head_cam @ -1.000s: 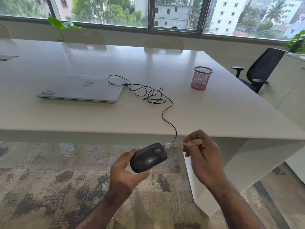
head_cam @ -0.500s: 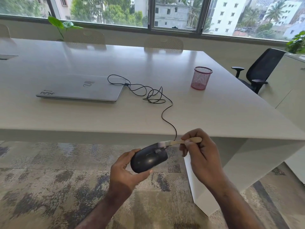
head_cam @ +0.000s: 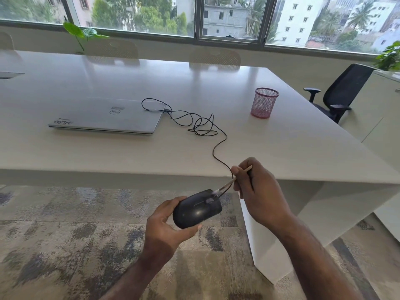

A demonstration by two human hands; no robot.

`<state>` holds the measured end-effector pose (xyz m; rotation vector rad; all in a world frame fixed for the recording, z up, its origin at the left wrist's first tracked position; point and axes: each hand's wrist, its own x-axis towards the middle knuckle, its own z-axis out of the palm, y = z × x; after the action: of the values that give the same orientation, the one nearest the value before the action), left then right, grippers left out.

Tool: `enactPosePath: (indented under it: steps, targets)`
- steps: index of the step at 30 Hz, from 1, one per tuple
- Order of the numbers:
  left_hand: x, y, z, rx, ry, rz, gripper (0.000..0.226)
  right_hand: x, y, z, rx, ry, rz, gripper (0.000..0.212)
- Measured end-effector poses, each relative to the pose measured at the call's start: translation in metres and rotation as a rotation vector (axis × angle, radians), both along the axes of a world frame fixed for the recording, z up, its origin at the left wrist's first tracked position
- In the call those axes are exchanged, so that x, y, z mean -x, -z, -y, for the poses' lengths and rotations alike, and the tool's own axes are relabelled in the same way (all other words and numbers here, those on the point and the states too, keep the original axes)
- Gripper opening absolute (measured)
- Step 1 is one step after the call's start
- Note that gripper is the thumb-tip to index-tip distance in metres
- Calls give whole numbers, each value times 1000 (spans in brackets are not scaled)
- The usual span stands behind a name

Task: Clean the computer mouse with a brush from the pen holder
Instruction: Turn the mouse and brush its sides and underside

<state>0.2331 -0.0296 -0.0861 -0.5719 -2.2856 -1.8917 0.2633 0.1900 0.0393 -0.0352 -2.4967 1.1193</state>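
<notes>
My left hand (head_cam: 164, 226) grips a black wired computer mouse (head_cam: 195, 210) in the air in front of the table's near edge, top side up. My right hand (head_cam: 256, 187) pinches a small wooden-handled brush (head_cam: 229, 184), tilted with its handle up to the right. The pale bristles rest on the front of the mouse by the scroll wheel. The mouse's black cable (head_cam: 201, 125) loops over the table to a closed silver laptop (head_cam: 108, 116). A pink mesh pen holder (head_cam: 264, 102) stands at the table's right side, with nothing visible inside it.
The big white table (head_cam: 281, 148) fills the middle of the view, its leg panel just right of my hands. A black office chair (head_cam: 339, 92) stands beyond the right corner next to a white cabinet. Patterned carpet lies below my hands. Chairs and plants line the window side.
The brush has tilted from nearly level to handle-up, and its bristles have slid from the mouse's front edge onto its top near the scroll wheel. My left hand holds the mouse still.
</notes>
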Motion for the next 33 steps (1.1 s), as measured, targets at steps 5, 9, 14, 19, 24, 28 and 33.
enactPosePath:
  steps: [5, 9, 14, 19, 24, 28, 33]
  targets:
    - [0, 1, 2, 16, -4, -22, 60, 2, -9, 5, 117, -49, -37, 29]
    - [1, 1, 0, 30, -18, -55, 66, 3, -9, 9, -21, -81, 89, 30]
    - [0, 4, 1, 31, -11, -74, 67, 0, -11, 6, -112, -11, 43, 32]
    - [-1, 5, 0, 43, -9, -79, 67, 0, -11, 13, 46, -81, 26, 30]
    - [-2, 3, -1, 37, -10, -88, 67, 0, -8, 15, -108, -47, 72, 31]
    - [-3, 3, 0, 30, -14, -75, 65, -1, -12, 14, -132, -7, 18, 30]
    - [-4, 1, -2, 24, -1, -57, 63, -4, -13, 29, 28, -133, 15, 29]
